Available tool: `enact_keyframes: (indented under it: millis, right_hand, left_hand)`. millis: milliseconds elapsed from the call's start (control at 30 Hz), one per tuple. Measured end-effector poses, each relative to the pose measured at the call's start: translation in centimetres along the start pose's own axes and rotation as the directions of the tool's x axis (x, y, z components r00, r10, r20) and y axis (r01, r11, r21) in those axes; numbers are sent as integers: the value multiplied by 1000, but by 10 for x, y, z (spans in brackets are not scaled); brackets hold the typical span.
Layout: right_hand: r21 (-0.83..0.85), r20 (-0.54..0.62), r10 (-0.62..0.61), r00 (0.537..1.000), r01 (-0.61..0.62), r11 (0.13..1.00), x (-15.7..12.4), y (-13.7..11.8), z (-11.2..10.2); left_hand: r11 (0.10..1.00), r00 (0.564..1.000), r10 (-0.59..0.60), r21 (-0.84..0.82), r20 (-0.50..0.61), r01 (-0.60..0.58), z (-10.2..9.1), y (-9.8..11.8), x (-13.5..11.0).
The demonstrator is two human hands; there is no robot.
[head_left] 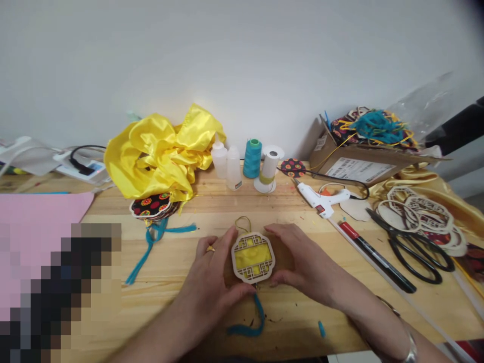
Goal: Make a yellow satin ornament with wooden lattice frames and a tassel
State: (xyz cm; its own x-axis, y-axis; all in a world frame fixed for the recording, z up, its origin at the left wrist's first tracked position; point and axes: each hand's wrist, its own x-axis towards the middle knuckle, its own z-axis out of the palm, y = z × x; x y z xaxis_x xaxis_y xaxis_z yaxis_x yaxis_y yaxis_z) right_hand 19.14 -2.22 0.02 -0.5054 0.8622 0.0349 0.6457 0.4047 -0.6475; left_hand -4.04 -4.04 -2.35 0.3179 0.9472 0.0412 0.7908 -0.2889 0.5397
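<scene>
A small wooden lattice ornament [253, 256] with yellow fabric showing through it and a thin gold loop at its top lies on the wooden table [212, 212]. My left hand [212, 275] holds its left side, thumb at the lower edge and forefinger along the upper left rim. My right hand [302, 262] grips its right side, fingers curled round the edge. A teal tassel [249, 322] trails from under the ornament toward me.
Behind lie crumpled yellow satin [162, 151], patterned fabric discs [153, 205], a teal ribbon [151, 242], two white bottles [227, 164], a teal thread spool [252, 158] and a white spool [269, 169]. To the right: glue gun [321, 199], marker [378, 257], black scissors [416, 247], wooden frames [423, 214], cardboard box [359, 161]. Pink sheet [34, 227] at left.
</scene>
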Motion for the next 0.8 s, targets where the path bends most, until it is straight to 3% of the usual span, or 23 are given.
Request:
enact_keyframes:
  millis: [167,800]
  right_hand:
    - [12,24,-68,997,68,998,4,-8,-2]
    - [-11,11,-41,999,41,999,5,-12,3]
  left_hand:
    - [999,999,25,-42,34,-24,0,-2,3]
    - [997,998,60,-49,1,-59,2,-5,3]
